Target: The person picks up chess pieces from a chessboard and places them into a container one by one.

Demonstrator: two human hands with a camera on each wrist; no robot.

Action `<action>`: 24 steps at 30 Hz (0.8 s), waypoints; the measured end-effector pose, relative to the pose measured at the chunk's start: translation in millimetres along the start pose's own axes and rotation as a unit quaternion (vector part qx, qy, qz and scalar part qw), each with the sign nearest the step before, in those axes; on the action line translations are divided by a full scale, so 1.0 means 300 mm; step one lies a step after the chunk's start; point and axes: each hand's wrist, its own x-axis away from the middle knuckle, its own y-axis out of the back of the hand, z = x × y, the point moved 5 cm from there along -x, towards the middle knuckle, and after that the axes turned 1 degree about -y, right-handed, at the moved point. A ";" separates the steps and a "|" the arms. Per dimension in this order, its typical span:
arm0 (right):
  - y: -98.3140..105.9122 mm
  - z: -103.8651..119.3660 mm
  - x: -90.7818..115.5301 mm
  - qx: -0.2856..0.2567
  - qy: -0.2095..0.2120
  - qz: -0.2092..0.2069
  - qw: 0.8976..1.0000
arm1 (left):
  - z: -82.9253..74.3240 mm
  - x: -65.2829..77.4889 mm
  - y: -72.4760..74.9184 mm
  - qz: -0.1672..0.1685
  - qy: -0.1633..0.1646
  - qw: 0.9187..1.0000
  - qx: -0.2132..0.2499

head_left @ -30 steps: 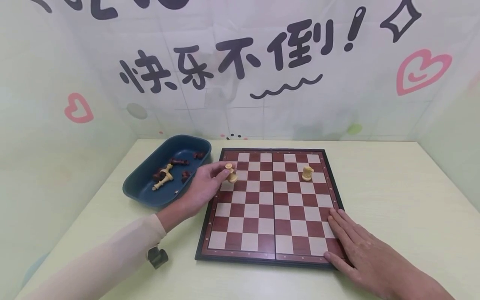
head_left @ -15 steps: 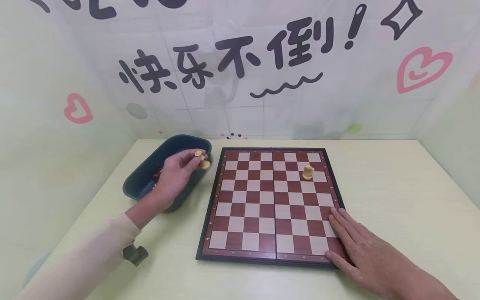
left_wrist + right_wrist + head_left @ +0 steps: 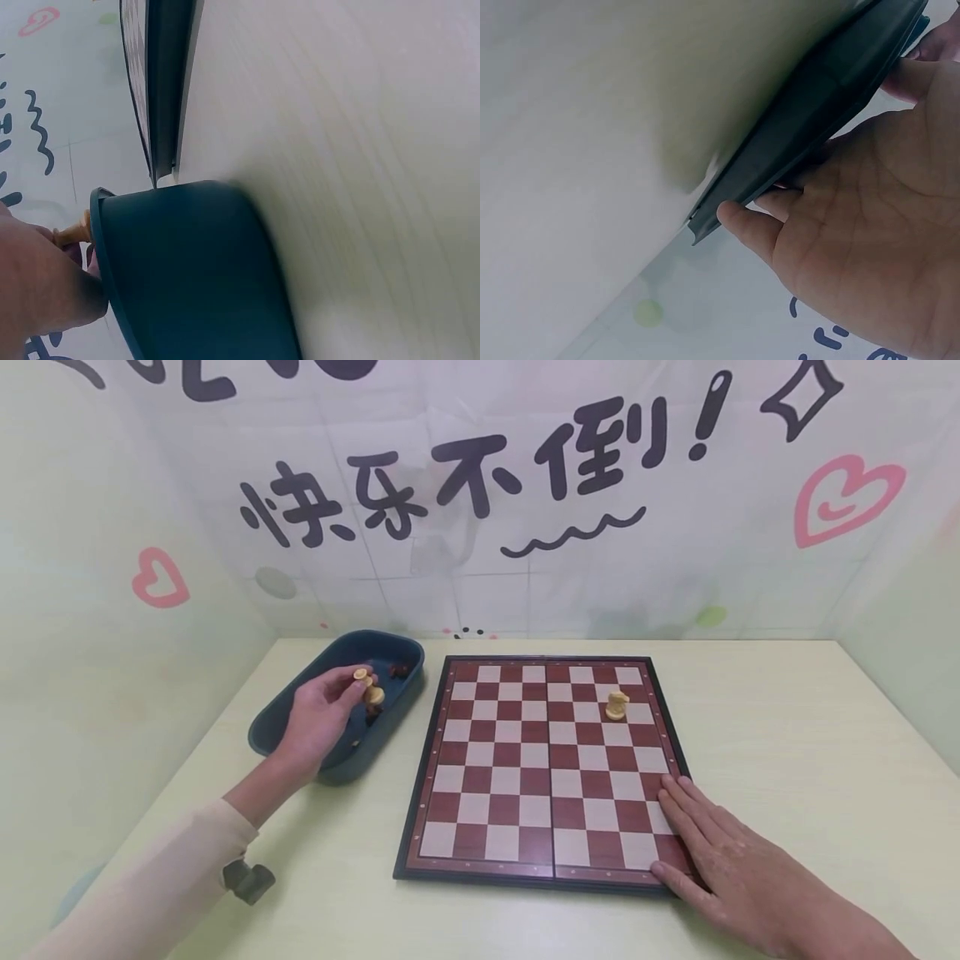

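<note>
My left hand (image 3: 318, 714) pinches a cream chess piece (image 3: 375, 696) with a flat round top, tilted, over the dark blue bin (image 3: 352, 768). In the left wrist view, that piece (image 3: 75, 231) shows between the hand (image 3: 41, 277) and the bin's rim. My right hand (image 3: 738, 868) lies with straight fingers on the near right edge of the chessboard (image 3: 495, 864). From the right wrist, the palm (image 3: 870, 217) shows beside the board's dark side (image 3: 780, 135). A cream knight (image 3: 617, 704) stands on the board's right half, toward the back.
Dark red chess pieces (image 3: 399, 671) lie in the bin, partly hidden by my left hand. The bin stands left of the board on a pale wooden table (image 3: 787, 718). A printed white backdrop (image 3: 480, 593) rises behind the table, with side panels left and right.
My left hand has carried the cream chess piece leftward from above the board's left edge to over the bin. The right hand and the knight have stayed in place.
</note>
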 end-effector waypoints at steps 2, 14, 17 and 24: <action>-0.002 0.000 0.000 -0.001 0.000 0.001 1.000 | 0.005 0.003 0.002 -0.001 0.002 1.000 -0.004; -0.003 -0.002 0.003 0.001 -0.002 0.004 1.000 | 0.021 0.010 0.032 -0.020 -0.007 1.000 -0.017; -0.001 -0.001 0.000 0.001 -0.004 0.006 1.000 | 0.023 0.007 0.032 -0.025 -0.015 1.000 -0.010; -0.002 0.001 0.000 0.002 -0.001 0.007 1.000 | 0.021 -0.002 -0.001 -0.018 -0.019 1.000 -0.004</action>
